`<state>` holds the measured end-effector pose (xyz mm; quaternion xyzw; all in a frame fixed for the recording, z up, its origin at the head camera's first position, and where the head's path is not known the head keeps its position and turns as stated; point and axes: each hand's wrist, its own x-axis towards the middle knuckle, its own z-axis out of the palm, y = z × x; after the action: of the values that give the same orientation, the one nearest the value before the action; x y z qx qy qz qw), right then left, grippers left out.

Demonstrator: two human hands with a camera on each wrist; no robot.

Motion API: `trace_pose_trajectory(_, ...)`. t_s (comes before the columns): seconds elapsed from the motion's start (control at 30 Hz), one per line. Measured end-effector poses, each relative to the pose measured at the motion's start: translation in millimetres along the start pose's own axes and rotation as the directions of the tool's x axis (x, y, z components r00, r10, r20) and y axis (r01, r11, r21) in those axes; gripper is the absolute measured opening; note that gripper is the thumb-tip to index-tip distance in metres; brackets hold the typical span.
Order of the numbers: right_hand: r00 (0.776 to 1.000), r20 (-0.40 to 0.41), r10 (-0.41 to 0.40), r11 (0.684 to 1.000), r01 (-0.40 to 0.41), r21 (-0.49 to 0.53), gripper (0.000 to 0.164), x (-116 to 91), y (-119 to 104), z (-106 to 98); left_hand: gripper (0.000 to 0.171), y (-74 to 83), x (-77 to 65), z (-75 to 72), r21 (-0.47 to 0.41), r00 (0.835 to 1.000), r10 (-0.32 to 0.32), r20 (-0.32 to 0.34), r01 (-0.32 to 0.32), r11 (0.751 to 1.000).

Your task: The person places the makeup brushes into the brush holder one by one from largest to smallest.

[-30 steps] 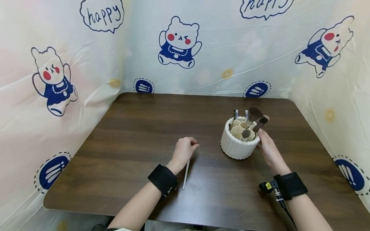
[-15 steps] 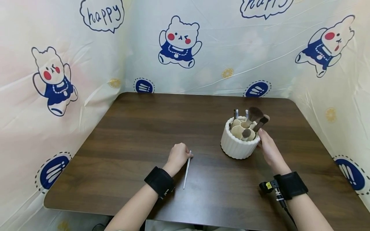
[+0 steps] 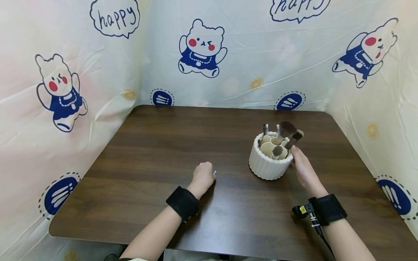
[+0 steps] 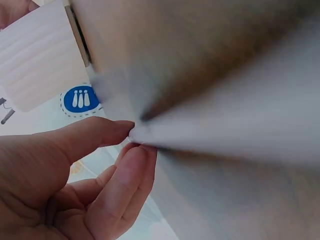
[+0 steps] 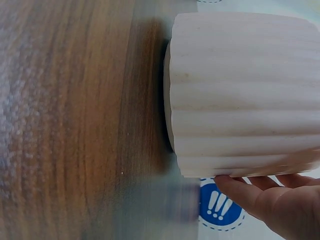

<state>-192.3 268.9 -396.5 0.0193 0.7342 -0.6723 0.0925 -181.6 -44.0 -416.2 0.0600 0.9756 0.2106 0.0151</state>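
Observation:
In the head view my left hand is over the middle of the table, its fingers curled. Thumb and fingertips pinch the tip of a thin white stick, which looks large and blurred in the left wrist view. Only a small end of it shows past the hand from above. My right hand lies against the right side of a white ribbed makeup brush holder, thumb near the rim. In the right wrist view its fingers touch the ribbed wall, with the tips partly hidden behind it.
Several makeup brushes and thin sticks stand upright in the holder's round compartments. The dark wooden table has a printed curtain behind it and at both sides. A cable hangs from the right wrist camera.
My left hand has come back toward the person and taken hold of the white stick's far end. The stick, lying visible on the table before, is now mostly hidden from above. The right hand stays put.

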Motion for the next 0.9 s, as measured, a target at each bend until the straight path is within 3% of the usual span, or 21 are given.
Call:
trace_pose_trajectory(0.2, 1.0, -0.003, 0.01, 1.0, -0.01, -0.009, 0.07, 0, 0, 0, 0.041, 0.5, 4.3, -1.6, -0.077, 1.0, -0.001, 0.005, 0.002, 0.997)
trace_pose_trajectory(0.37, 1.0, -0.006, 0.005, 1.0, -0.005, -0.001, 0.069, 1, 1, 0, 0.048, 7.9, 11.1, -11.4, -0.156, 0.998, 0.046, -0.037, -0.051, 0.986)
trace_pose_trajectory(0.63, 1.0, -0.005, 0.006, 1.0, -0.007, -0.009, 0.069, 1, 1, 0, 0.01, 42.3, 22.5, -40.0, -0.237, 0.977, 0.113, -0.179, -0.155, 0.959)
trace_pose_trajectory(0.73, 1.0, -0.01, 0.005, 1.0, -0.005, -0.007, 0.068, 1, 1, 0, 0.012, 61.4, 23.8, -53.2, -0.304, 0.967, 0.136, -0.214, -0.199, 0.932)
trace_pose_trajectory(0.9, 1.0, -0.014, 0.0, 1.0, 0.0, -0.006, 0.067, 2, 3, -1, 0.013, 92.7, 22.3, -71.3, -0.439, 0.946, 0.169, -0.275, -0.28, 0.854)
